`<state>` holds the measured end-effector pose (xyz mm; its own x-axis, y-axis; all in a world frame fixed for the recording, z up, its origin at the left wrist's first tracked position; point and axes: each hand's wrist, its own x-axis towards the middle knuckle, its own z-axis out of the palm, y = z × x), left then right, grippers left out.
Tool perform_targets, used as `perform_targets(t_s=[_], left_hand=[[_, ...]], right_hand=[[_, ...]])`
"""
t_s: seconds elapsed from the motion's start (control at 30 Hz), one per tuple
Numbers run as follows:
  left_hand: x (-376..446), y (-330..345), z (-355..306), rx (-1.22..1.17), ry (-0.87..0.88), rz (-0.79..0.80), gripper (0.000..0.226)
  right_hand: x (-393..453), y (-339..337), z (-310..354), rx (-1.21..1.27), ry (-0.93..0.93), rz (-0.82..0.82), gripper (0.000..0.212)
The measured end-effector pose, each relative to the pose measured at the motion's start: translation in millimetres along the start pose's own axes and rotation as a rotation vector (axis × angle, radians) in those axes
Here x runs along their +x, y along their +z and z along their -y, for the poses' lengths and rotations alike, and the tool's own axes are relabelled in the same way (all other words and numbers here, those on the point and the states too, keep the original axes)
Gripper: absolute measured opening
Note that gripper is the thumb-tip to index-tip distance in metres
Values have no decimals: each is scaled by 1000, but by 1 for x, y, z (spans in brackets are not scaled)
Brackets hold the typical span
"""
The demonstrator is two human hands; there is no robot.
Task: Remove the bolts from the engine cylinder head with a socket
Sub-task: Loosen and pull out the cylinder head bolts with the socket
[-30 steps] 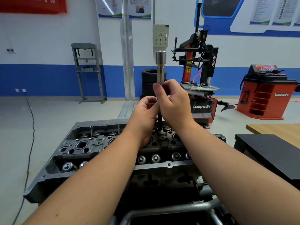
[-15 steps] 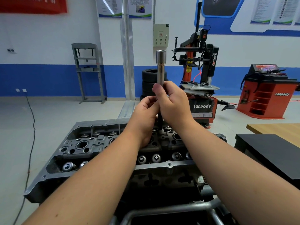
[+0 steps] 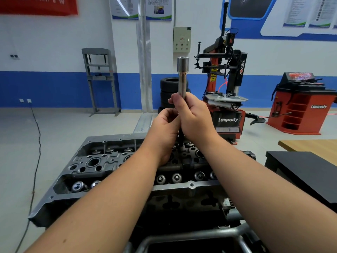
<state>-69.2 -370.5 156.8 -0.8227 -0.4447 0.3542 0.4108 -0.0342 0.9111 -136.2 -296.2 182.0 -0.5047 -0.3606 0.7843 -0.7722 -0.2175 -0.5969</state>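
A long silver socket (image 3: 182, 77) stands upright above the middle of the dark engine cylinder head (image 3: 102, 161). My right hand (image 3: 195, 117) grips its lower shaft from the right. My left hand (image 3: 164, 132) curls round the tool just below, from the left. A dark shaft runs from under both hands down to the head near its far row of valve springs; its lower end is mostly hidden.
The head sits on a metal-framed stand (image 3: 191, 236). A black bench (image 3: 302, 172) and a wooden table (image 3: 310, 147) lie to the right. A tyre changer (image 3: 226, 88), a red balancer (image 3: 300, 106) and stacked tyres (image 3: 169, 88) stand behind.
My right hand has crept slightly higher up the socket shaft. The socket stays upright in the same spot.
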Motion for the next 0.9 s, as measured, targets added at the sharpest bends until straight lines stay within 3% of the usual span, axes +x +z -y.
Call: perform_targets(t_s=[0.23,0.4,0.67,0.9], left_hand=[[0,1,4,71,60,64,23],[-3,2,5,108,105,73,28],[0,3,3,120,147,-16,19],[10,13,-27,138,189,-65,24]], right_hand=[[1,-3,3,-24,22,-50,73],[4,-4,-3,-33,96,-141,59],[8,-8,-16,-159,167,-113,51],[7,-8,-16,-306,172,-114,46]])
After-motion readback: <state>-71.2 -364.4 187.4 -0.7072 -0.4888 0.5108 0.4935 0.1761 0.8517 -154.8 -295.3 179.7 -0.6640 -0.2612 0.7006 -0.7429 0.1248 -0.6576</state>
